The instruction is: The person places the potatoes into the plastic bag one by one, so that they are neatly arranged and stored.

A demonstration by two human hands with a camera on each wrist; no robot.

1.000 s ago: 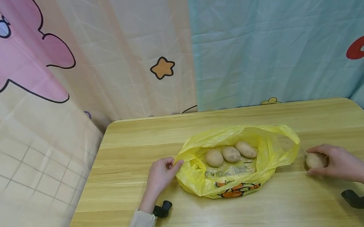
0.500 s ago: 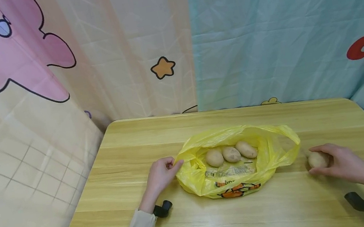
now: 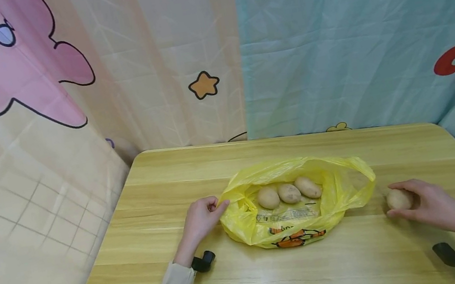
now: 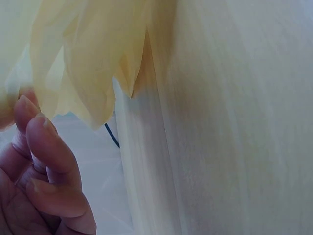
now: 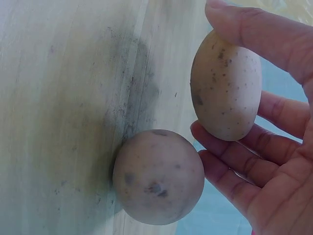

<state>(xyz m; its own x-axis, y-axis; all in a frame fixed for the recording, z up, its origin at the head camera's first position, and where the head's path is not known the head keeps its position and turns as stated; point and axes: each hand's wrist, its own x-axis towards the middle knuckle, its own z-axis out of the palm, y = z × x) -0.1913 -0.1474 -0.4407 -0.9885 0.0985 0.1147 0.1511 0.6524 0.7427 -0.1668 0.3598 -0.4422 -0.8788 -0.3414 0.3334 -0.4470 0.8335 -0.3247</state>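
Observation:
My left hand (image 3: 203, 218) pinches the left rim of a yellow plastic bag (image 3: 297, 227) between thumb and fingers; the left wrist view has the bag (image 4: 88, 54) hanging beside the curled fingers (image 4: 54, 142). Inside the wide-mouthed bag, three potatoes (image 3: 289, 193) lie in a row. To the right of the bag, my right hand (image 3: 435, 207) holds another potato (image 3: 399, 199) between thumb and fingers. In the right wrist view this potato (image 5: 227, 88) is speckled, and a second, rounder potato (image 5: 159, 177) sits on the table near the fingertips; the head view hides one of the two.
The wooden table (image 3: 270, 281) has rounded far corners, with printed curtains (image 3: 306, 47) hanging behind it and at both sides. Loose dirt specks dot the wood by the right hand. A black wrist mount (image 3: 453, 255) juts out below the right wrist, another (image 3: 203, 262) at the left.
The right hand has shifted slightly to the right with the potato. The left hand and the bag have stayed in place.

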